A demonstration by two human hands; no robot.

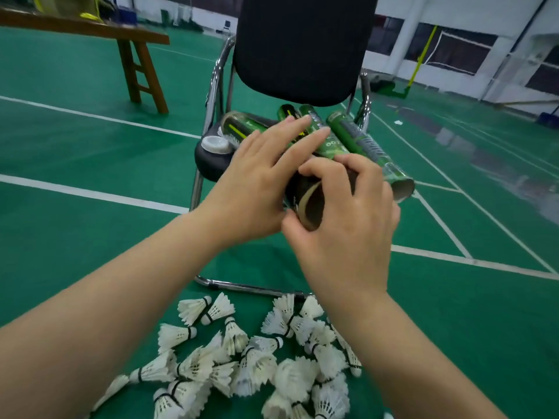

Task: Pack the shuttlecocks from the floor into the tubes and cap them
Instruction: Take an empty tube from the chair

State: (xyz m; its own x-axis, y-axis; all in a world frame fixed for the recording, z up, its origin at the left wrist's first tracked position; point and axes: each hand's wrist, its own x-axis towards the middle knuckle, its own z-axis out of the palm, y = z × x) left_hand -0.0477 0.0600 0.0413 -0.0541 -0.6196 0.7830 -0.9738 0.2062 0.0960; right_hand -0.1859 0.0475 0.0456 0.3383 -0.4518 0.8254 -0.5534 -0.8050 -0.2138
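The shuttlecocks [242, 358] lie heaped on the floor [90, 237], below both sets of fingers, none packed yet. The step in hand looks like fetching an empty tube: the right hand [341, 213] curls its fingers round the open mouth of a tube [311, 204], and the left hand [257, 182] lays straight, spread fingers along it. Next, it likely needs lifting clear of the other tubes [357, 140] beyond the fingertips on the chair [208, 164].

Right hand [348, 213] curled round open mouth of dark tube [311, 204], thumb at rim. Left hand [257, 176] just beside it, fingers straight, laid across green tubes [360, 140] on chair [299, 46] seat. White cap [215, 144] on seat, left of left hand. Shuttlecocks [257, 364] heaped on floor below both wrists. Wooden bench [142, 71] far beyond left hand.
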